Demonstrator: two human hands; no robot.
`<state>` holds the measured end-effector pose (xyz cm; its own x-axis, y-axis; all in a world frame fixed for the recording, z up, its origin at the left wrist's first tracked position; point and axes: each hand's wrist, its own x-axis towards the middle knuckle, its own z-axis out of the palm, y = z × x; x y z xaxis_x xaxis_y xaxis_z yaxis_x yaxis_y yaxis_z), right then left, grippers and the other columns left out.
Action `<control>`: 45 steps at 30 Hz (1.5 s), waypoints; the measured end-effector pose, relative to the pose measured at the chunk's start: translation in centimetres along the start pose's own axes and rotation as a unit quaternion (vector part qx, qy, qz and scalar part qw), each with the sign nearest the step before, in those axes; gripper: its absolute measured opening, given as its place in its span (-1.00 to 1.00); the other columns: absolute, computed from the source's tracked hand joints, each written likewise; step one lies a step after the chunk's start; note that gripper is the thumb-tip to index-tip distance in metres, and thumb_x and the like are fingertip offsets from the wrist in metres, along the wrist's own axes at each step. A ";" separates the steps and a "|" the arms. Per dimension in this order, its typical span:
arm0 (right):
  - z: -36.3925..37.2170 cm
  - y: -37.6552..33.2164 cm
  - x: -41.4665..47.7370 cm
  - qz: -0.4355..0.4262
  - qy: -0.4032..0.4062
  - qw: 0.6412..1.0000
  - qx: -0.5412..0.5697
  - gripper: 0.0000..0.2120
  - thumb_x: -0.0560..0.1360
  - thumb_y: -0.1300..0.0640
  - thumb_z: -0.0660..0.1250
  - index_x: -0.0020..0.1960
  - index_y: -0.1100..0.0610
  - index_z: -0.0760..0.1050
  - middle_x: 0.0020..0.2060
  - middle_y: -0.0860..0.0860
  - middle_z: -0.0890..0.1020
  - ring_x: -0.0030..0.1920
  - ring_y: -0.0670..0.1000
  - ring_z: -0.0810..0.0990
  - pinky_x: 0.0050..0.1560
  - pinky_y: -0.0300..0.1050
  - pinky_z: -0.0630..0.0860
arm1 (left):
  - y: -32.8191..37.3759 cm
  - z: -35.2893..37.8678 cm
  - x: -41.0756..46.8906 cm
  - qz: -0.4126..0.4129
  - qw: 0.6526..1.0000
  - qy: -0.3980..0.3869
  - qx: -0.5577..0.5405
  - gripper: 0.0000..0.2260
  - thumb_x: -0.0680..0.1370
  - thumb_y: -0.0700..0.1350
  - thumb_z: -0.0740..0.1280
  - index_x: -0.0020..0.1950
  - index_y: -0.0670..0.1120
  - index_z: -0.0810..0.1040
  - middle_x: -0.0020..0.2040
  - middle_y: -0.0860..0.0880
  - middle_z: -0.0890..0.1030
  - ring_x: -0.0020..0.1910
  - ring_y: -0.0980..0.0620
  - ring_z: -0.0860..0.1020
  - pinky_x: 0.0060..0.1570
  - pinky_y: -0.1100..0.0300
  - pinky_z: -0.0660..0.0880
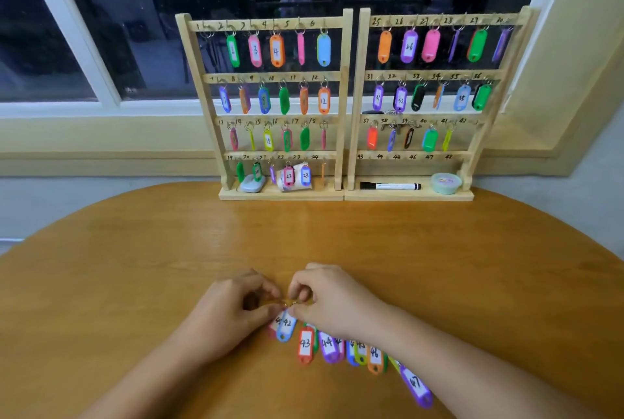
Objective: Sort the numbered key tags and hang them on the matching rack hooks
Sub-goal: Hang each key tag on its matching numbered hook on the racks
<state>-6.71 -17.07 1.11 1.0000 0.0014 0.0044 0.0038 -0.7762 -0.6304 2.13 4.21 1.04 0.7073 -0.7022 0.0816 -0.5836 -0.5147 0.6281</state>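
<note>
1. Wooden table [135,249], warm orange-brown, carries everything. Two pale wooden racks stand touching side by side at its far edge, in front of a dark window [101,13].
2. The left hand [233,303] rests near the table's near edge, its fingers curled, thumb and forefinger pinching a small metal ring [289,302].
3. The right hand [324,297] meets it from the other side, fingers curled too, thumb and forefinger pinching at the same spot. Blur hides whether there is one ring or two.
4. Just below the ring lies the blue tag 42 [286,325], partly covering a red tag [273,329] on its left.
5. More tags lie in an overlapping row beside the right forearm: orange tag 43 [305,344], purple tag 44 [327,346], orange tag 46 [374,356] and purple tag 47 [417,385]. The ones between them are partly covered.
6. The left rack [345,97] holds coloured tags under numbers 1 to 24. The right rack [358,97] holds tags under 25 to 42, and its lowest rail [405,152] is marked 43 to 48.
7. On the right rack's base lie a black marker [390,186] and a pale green tub [445,183].
</note>
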 end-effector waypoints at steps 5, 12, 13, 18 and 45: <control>0.0 0.2 0.3 0.019 -0.007 1.000 0.017 -0.91 0.52 0.04 0.54 -0.09 -0.03 0.64 -0.15 -0.14 0.62 -0.14 -0.12 0.63 -0.03 -0.11 0.60 | 0.3 0.2 0.2 0.004 1.000 -0.003 0.011 -0.85 0.48 0.01 0.60 -0.05 0.23 0.69 -0.04 0.20 0.62 -0.11 0.08 0.63 -0.10 0.21 0.55; -0.3 0.7 0.7 0.032 -0.004 0.999 0.015 -0.89 0.52 0.15 0.55 -0.05 -0.01 0.64 -0.12 -0.12 0.64 -0.15 -0.17 0.60 -0.15 -0.34 0.45 | 1.6 0.0 1.2 -0.027 0.998 -0.037 0.033 -0.86 0.49 -0.11 0.54 -0.10 0.14 0.67 -0.18 0.20 0.70 -0.15 0.10 0.64 -0.13 0.22 0.55; -0.4 0.8 0.9 0.039 -0.007 0.999 0.023 -0.88 0.52 0.19 0.53 -0.05 0.00 0.65 -0.16 -0.12 0.67 -0.18 -0.19 0.61 -0.20 -0.36 0.43 | 1.9 -0.1 1.4 -0.035 0.998 -0.048 0.035 -0.85 0.50 -0.16 0.51 -0.10 0.11 0.67 -0.22 0.19 0.71 -0.17 0.11 0.64 -0.15 0.26 0.54; -1.2 1.3 1.5 0.063 0.027 0.992 0.102 -0.85 0.48 0.28 0.54 -0.08 0.04 0.68 -0.27 -0.08 0.70 -0.30 -0.25 0.61 -0.20 -0.28 0.54 | 2.8 -0.4 2.3 -0.058 0.994 -0.082 0.038 -0.86 0.49 -0.20 0.47 -0.12 0.06 0.69 -0.27 0.19 0.72 -0.20 0.17 0.67 -0.17 0.33 0.51; -26.8 14.2 -1.3 0.113 0.398 0.909 0.056 -0.76 0.52 0.23 0.56 -0.13 -0.10 0.64 -0.25 -0.08 0.73 -0.15 -0.11 0.70 -0.02 -0.13 0.60 | 15.1 1.5 20.5 0.112 0.991 -0.006 0.079 -0.80 0.67 -0.24 0.33 -0.08 0.01 0.61 -0.11 0.16 0.61 -0.12 0.22 0.54 -0.17 0.26 0.40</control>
<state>-8.03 -45.03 12.99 0.6572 -0.6410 0.3964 -0.1572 -0.6309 -0.7598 7.18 -18.69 11.03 0.5482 -0.8130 0.1963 -0.7816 -0.4145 0.4662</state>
